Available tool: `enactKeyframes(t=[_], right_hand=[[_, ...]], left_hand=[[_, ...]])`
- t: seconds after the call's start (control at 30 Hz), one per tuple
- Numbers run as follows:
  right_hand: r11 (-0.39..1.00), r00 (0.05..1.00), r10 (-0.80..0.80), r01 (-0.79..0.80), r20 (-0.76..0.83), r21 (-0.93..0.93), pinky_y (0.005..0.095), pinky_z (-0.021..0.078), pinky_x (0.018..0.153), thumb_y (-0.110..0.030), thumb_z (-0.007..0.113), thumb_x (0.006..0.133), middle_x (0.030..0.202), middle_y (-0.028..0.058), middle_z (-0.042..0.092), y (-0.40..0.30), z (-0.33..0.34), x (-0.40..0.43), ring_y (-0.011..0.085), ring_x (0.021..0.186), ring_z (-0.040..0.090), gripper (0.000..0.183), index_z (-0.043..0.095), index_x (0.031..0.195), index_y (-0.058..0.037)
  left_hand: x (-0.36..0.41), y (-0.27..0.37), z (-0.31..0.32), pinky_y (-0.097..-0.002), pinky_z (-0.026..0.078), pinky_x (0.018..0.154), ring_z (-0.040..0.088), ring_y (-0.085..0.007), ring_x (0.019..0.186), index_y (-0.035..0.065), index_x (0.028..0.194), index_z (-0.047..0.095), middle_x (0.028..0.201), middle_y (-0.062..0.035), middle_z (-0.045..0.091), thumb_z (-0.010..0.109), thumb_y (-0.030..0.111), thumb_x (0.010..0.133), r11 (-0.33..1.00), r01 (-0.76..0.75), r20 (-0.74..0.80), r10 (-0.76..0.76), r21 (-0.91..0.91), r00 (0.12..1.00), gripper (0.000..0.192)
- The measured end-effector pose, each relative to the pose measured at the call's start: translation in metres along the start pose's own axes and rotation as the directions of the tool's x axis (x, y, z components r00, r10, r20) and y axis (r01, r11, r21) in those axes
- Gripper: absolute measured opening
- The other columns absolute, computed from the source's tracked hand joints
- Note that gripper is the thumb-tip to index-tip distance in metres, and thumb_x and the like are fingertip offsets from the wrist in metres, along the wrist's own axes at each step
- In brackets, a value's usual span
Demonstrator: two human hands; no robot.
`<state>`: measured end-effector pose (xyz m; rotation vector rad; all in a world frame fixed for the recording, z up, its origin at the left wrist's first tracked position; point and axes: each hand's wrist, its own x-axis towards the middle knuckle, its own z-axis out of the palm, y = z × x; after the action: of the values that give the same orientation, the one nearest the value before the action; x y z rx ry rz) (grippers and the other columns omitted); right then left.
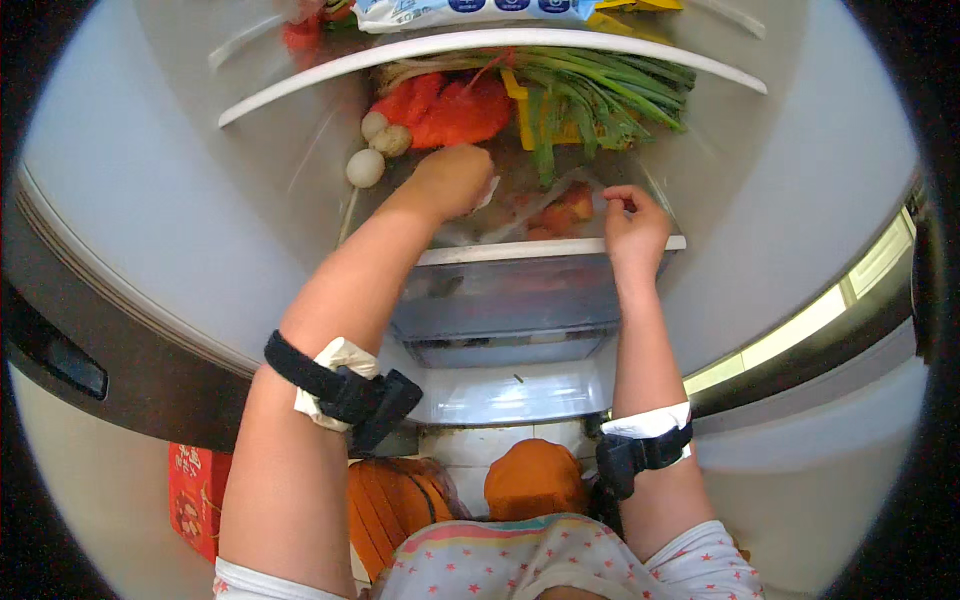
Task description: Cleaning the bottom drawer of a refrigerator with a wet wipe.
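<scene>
My left hand [456, 180] is closed around a small white thing, perhaps a tissue or cloth, whose edge [489, 193] shows beside the fingers, over the glass shelf of an open refrigerator. At the shelf's right side is my right hand [636, 217], its thumb and forefinger curled close together; whether something thin is between them cannot be told. A clear plastic bag or sheet lies between the hands, near red and orange fruit [564, 212]. Behind my left hand are a red plastic bag [450, 109] and several round white eggs [365, 168]. Green onions [600, 90] lie over a yellow basket [517, 101].
An upper shelf with a white edge [487, 41] crosses above, bearing a blue and white package [472, 13]. Below the glass shelf's white front edge [525, 250] sits a clear drawer [510, 296]. Open doors flank both arms. A red box [196, 499] stands at lower left.
</scene>
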<state>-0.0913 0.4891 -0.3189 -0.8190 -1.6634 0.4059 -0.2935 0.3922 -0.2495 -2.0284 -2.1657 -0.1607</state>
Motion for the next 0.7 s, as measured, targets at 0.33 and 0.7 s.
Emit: enactKeyframes(t=[0.33,0.7], right_hand=[[0.993,0.997,-0.076,0.077,0.013,-0.084,0.0341,0.0427,0.054,-0.008,0.054,0.073,0.069,0.0119,0.062,-0.019,0.007,0.005,0.0248,0.055,0.055,0.011,0.065,0.077,-0.0066],[0.998,0.998,-0.046,0.047,0.041,-0.03,0.0321,0.046,0.055,-0.005,0.054,0.073,0.074,0.0111,0.063,-0.037,0.013,0.01,0.0227,0.063,0.061,0.011,0.064,0.078,-0.0047]], left_hand=[[-0.012,-0.015,-0.012,-0.0443,0.049,0.07,0.061,-0.0366,0.08,-0.0001,0.078,0.065,0.084,-0.0216,0.062,0.053,0.009,0.071,0.997,0.066,0.019,-0.065,-0.033,0.998,0.017],[-0.025,-0.037,-0.015,-0.0452,0.047,0.065,0.059,-0.0384,0.072,0.0003,0.067,0.062,0.073,-0.0237,0.059,0.057,0.012,0.07,0.997,0.008,-0.077,-0.013,-0.073,0.997,0.013]])
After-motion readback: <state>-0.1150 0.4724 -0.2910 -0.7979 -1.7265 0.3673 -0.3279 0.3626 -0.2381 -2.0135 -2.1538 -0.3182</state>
